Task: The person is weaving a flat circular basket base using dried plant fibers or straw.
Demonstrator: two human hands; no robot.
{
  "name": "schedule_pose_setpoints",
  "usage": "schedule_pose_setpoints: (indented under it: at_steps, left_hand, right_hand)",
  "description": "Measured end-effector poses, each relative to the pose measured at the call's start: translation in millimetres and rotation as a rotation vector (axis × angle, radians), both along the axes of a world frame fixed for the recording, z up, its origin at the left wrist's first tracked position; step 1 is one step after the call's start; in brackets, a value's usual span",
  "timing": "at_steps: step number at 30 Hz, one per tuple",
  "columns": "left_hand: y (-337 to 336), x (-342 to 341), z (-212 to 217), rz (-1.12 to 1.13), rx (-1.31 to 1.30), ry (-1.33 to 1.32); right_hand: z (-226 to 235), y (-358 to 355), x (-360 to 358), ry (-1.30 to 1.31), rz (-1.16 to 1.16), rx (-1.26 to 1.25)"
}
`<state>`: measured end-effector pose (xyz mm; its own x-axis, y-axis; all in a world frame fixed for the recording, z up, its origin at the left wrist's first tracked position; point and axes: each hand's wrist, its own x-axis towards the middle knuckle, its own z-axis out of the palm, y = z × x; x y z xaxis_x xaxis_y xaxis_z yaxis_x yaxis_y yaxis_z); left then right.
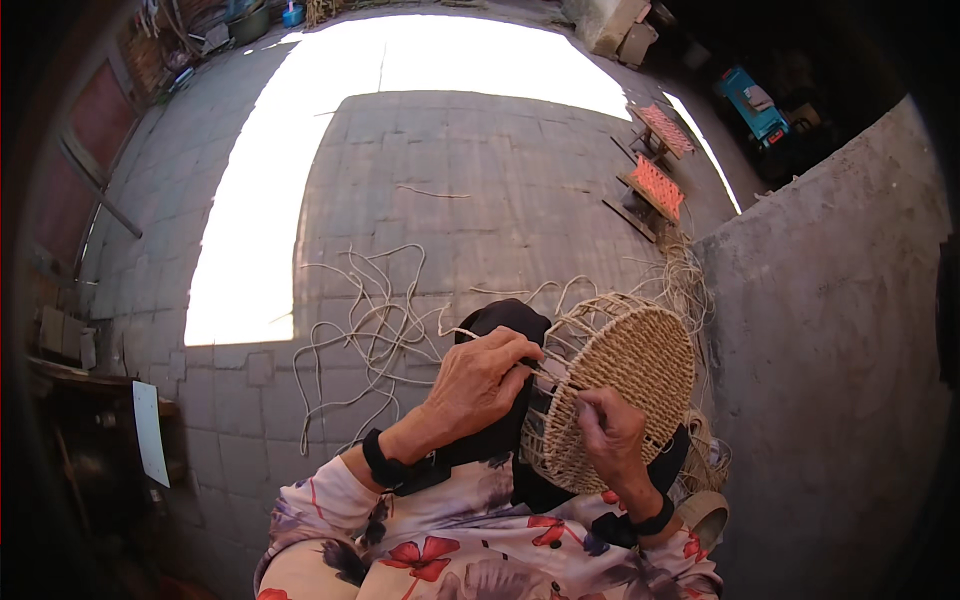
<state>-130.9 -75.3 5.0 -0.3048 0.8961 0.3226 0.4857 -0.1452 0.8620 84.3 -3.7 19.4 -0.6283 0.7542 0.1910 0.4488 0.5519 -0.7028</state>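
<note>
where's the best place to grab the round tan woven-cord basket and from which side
Probably the upper right edge of the round tan woven-cord basket, coming from the right: its flat, densely woven face turns that way and that edge looks free, whereas the left hand and right hand crowd its left side.

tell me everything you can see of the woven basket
The basket is tan and looks made of twisted cord or straw. Its broad, rounded face is tightly woven in rows; the sides are more open, with spaced ribs showing. It sits tilted over the person's lap, woven face turned up and rightward. The right hand is at that face's left edge; the left hand, beside it, pinches a cord. Its inside is mostly hidden.
</note>
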Motion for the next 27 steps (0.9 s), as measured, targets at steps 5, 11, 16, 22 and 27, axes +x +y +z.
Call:
schedule_pose_setpoints:
  at_steps: [5,11,16,22,27]
  left_hand:
    - [-5,5,0,-0.116,-0.027,0.222]
    - [-14,2,-5,-0.188,-0.02,0.196]
    - [-19,4,-5,-0.177,0.016,0.161]
    - [-23,0,-6,-0.144,0.045,0.134]
    - [-45,-61,-11,0.503,0.057,0.088]
  right_hand:
    - [6,-1,3,0.009,-0.03,-0.016]
    - [6,-1,5,0.017,-0.016,0.064]
    - [6,0,6,0.013,-0.005,0.053]
    - [-3,0,9,0.11,-0.038,0.12]
    - [13,3,21,0.156,-0.191,0.045]
